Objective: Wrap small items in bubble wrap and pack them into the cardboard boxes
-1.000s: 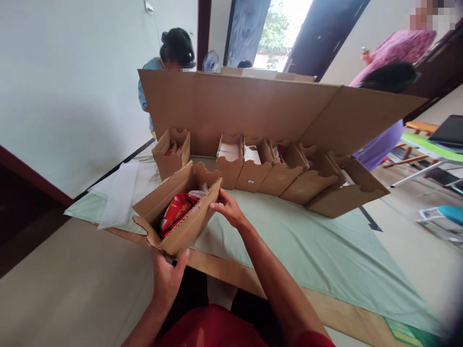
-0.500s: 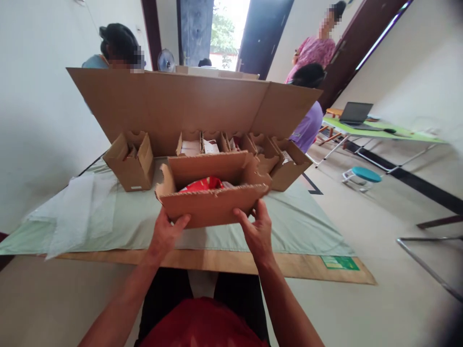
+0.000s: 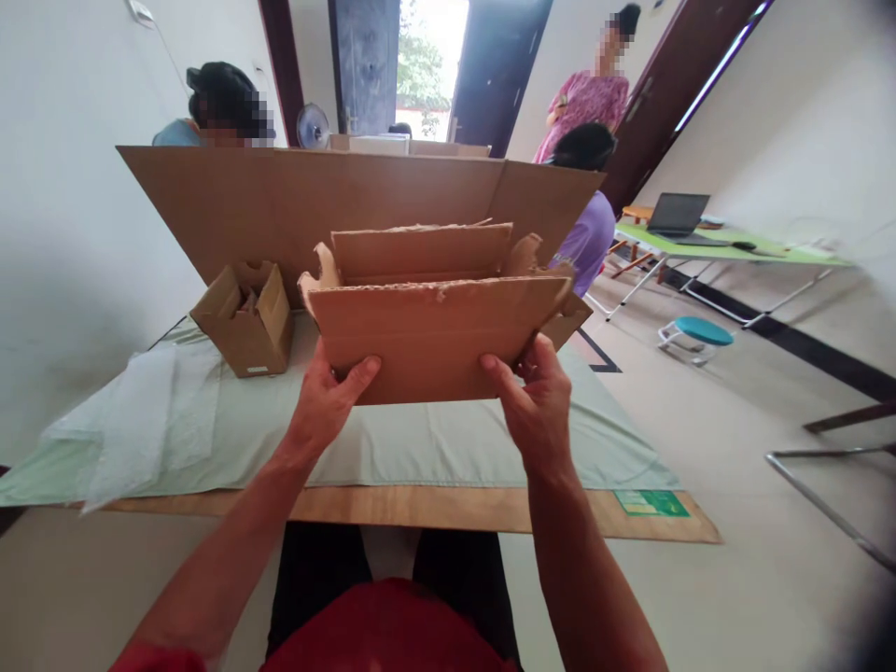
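I hold an open cardboard box [image 3: 434, 331] up in front of me with both hands. My left hand [image 3: 323, 406] grips its lower left, thumb laid on the front wall. On the lower right, my right hand [image 3: 538, 403] clasps the box the same way. The box is raised above the green cloth [image 3: 420, 439] and its contents are hidden from this angle. It also hides the row of small boxes behind it.
A small open cardboard box [image 3: 246, 317] stands on the cloth at left. A tall cardboard sheet [image 3: 231, 205] stands upright at the back. White paper [image 3: 133, 415] lies at far left. Three other people are behind the sheet. A green table with a laptop [image 3: 676, 217] and a teal stool [image 3: 696, 334] stand right.
The box has been lifted off the table and raised towards my face, both hands shifting to its lower corners. The red packet inside is no longer visible.
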The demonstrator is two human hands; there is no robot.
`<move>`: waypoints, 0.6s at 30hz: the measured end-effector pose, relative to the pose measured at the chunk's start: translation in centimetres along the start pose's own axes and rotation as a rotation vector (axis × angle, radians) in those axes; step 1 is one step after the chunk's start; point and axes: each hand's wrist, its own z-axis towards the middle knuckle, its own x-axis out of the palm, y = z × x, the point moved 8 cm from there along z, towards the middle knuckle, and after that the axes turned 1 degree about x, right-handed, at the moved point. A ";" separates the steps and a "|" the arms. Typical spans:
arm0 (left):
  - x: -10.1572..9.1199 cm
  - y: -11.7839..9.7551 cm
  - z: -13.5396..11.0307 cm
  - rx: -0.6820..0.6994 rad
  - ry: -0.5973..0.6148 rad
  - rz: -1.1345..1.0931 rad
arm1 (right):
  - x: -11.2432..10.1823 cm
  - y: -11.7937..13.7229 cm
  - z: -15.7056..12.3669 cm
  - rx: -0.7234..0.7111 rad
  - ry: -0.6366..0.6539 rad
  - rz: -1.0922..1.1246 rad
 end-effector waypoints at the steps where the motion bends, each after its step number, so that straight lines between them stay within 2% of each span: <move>1: 0.1 -0.3 0.1 0.000 0.017 0.002 | -0.2 0.0 0.1 -0.001 -0.017 -0.001; 4: 0.0 -0.5 0.3 -0.018 0.039 0.025 | 0.0 -0.1 0.2 0.010 -0.015 0.014; 8: -1.6 -0.5 0.4 0.001 -0.036 0.059 | 1.9 0.2 0.4 -0.025 0.065 0.057; 10: -1.5 -0.1 0.0 -0.009 -0.047 0.043 | 1.8 -0.2 0.4 -0.028 0.050 0.049; 13: 0.3 1.7 -1.9 -0.088 -0.015 -0.005 | -0.4 -2.3 -0.7 0.028 0.007 -0.012; 16: 2.7 4.6 -5.4 -0.183 0.030 0.009 | -3.4 -5.8 -3.2 0.128 0.003 -0.116; 18: 3.5 6.5 -8.1 -0.230 0.029 0.059 | -4.6 -8.0 -5.2 0.183 0.009 -0.159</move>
